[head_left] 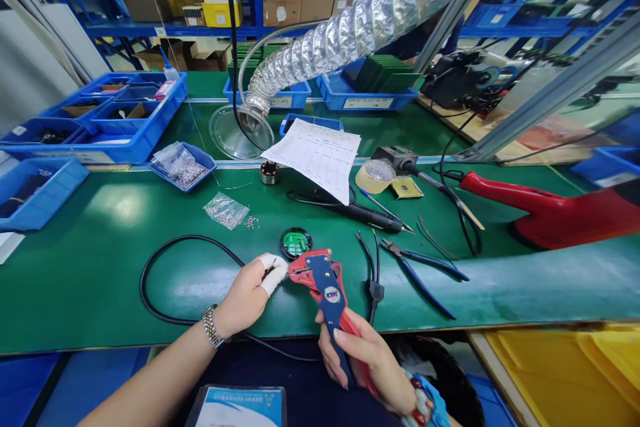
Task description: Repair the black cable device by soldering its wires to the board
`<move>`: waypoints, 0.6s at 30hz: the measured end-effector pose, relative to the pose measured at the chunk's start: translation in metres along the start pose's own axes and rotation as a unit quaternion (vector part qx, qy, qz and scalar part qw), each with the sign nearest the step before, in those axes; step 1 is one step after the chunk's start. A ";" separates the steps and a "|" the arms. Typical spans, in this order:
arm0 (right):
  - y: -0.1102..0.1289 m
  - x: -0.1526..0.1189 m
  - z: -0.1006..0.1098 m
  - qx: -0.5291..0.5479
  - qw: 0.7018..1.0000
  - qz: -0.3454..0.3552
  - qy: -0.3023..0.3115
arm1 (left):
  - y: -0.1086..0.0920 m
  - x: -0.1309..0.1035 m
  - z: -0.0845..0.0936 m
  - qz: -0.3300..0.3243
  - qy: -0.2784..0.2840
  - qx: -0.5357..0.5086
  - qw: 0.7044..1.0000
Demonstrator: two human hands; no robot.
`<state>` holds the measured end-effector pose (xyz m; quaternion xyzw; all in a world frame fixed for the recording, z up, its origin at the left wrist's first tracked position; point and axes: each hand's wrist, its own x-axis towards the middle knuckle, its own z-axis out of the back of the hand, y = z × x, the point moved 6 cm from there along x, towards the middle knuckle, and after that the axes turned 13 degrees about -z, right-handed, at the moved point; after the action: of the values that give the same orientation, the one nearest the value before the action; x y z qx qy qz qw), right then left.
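Observation:
My left hand (255, 290), with white covers on thumb and finger, pinches the end of a black cable (173, 313) that loops over the green bench. In my right hand (357, 350) is a red and blue wire stripper (325, 283), its handles held and its red jaws beside my left fingertips. Just behind the jaws lies a round black housing with a green circuit board (295, 241). To the right a black cable with split wire ends (374, 288) rests near blue-handled pliers (420, 267).
Screws in a bag (227, 211) and a blue tray (184, 165) lie left. Behind are a paper sheet (317, 153), a black screwdriver-like tool (370, 213) and a solder tin (376, 175). A silver duct (350, 40) hangs above; a red tool (550, 210) lies right.

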<state>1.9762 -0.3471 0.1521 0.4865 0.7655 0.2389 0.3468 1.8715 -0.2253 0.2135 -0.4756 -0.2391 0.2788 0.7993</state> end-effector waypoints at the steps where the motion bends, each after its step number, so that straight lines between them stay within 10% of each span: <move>1: 0.000 0.000 0.000 0.009 1.000 -0.001 0.002 | 0.002 0.000 0.000 0.006 0.000 -0.020 1.000; 10: 0.024 -0.010 0.014 -0.005 0.999 0.024 -0.037 | 0.033 -0.008 0.001 0.063 -0.089 -0.255 0.961; 18: 0.024 -0.007 0.000 -0.076 0.996 -0.022 0.030 | 0.034 -0.010 0.001 0.062 -0.066 -0.209 0.974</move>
<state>1.9921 -0.3436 0.1710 0.4344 0.7654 0.3032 0.3653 1.8564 -0.2181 0.1819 -0.6267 -0.3141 0.3024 0.6459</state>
